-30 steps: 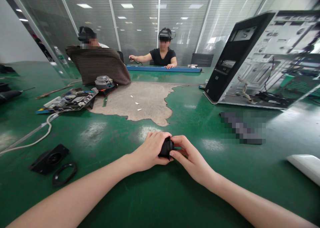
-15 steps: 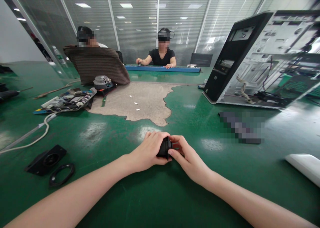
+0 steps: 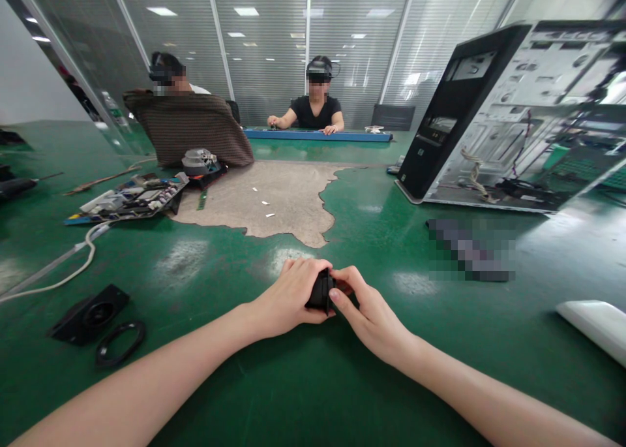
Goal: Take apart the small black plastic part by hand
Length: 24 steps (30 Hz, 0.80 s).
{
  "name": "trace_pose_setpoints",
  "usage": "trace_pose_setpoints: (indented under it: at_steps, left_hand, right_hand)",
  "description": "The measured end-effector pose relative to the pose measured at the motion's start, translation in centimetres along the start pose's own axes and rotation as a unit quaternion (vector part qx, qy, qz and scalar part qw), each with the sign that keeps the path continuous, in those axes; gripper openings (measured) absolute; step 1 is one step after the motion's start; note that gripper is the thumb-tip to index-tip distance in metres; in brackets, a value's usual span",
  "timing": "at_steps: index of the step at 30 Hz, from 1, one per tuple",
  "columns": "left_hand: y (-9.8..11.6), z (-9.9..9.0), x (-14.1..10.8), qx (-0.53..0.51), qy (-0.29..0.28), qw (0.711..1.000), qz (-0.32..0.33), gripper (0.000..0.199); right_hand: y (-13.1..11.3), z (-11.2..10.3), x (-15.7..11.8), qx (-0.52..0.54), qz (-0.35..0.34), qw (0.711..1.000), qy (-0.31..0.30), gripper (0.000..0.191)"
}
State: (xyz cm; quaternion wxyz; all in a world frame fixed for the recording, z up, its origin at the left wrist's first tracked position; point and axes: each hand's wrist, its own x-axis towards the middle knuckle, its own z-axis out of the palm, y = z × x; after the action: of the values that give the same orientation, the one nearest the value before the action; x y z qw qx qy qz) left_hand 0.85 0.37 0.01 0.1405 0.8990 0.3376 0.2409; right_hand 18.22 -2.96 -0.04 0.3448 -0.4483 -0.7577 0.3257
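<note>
A small black plastic part (image 3: 319, 292) with a thin flange on its right side is held just over the green table, in the middle of the view. My left hand (image 3: 291, 298) wraps around it from the left, fingers over the far side and thumb below. From the right, my right hand (image 3: 364, 307) pinches the flanged side between thumb and forefinger. The part's far side and underside are hidden by my hands. To the left lie a black housing with a round opening (image 3: 92, 313) and a black ring (image 3: 120, 344), both apart from my hands.
An opened computer case (image 3: 435, 134) stands at the right, with a blurred dark strip (image 3: 467, 251) before it. A white object (image 3: 594, 326) lies at the right edge. Circuit boards (image 3: 132, 196) and a white cable (image 3: 90, 245) are left. Two people sit across the table.
My right forefinger looks slightly more bent against the black part. My left hand keeps its hold in the same place.
</note>
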Motion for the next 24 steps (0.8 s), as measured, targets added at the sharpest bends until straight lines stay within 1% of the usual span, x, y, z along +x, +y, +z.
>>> trace_pose_setpoints:
  at_steps: [2, 4, 9, 12, 15, 19, 21, 24]
  left_hand:
    - [0.00, -0.02, 0.01, 0.001, -0.001, 1.000, 0.001, 0.056]
    - [0.06, -0.08, 0.03, 0.003, -0.003, 1.000, 0.003, 0.056]
    - [0.26, -0.28, 0.11, 0.006, -0.009, 1.000, 0.007, 0.056]
    - [0.24, -0.23, 0.09, 0.009, -0.009, 1.000, 0.008, 0.056]
    - [0.15, -0.11, 0.01, 0.011, -0.006, 1.000, 0.004, 0.056]
    - [0.12, -0.09, -0.05, 0.010, -0.006, 1.000, 0.006, 0.058]
    - [0.15, -0.12, -0.06, 0.008, -0.008, 1.000, 0.008, 0.057]
    - [0.17, -0.12, -0.05, 0.007, -0.007, 1.000, 0.009, 0.057]
  right_hand:
    - [-0.08, -0.03, 0.05, -0.032, 0.002, 0.999, 0.011, 0.013]
    - [-0.14, -0.07, 0.03, -0.039, 0.000, 0.999, 0.018, 0.016]
    - [-0.09, -0.01, -0.13, -0.012, 0.002, 1.000, 0.021, 0.026]
    - [0.01, 0.07, -0.12, 0.022, 0.014, 0.999, 0.027, 0.031]
    - [0.03, -0.01, -0.06, 0.047, 0.023, 0.998, 0.017, 0.028]
    - [-0.17, -0.31, -0.08, 0.074, 0.000, 0.997, 0.008, 0.024]
    - [-0.30, -0.39, -0.09, 0.078, -0.010, 0.997, 0.006, 0.024]
    - [-0.39, -0.29, -0.02, 0.073, -0.009, 0.997, 0.014, 0.017]
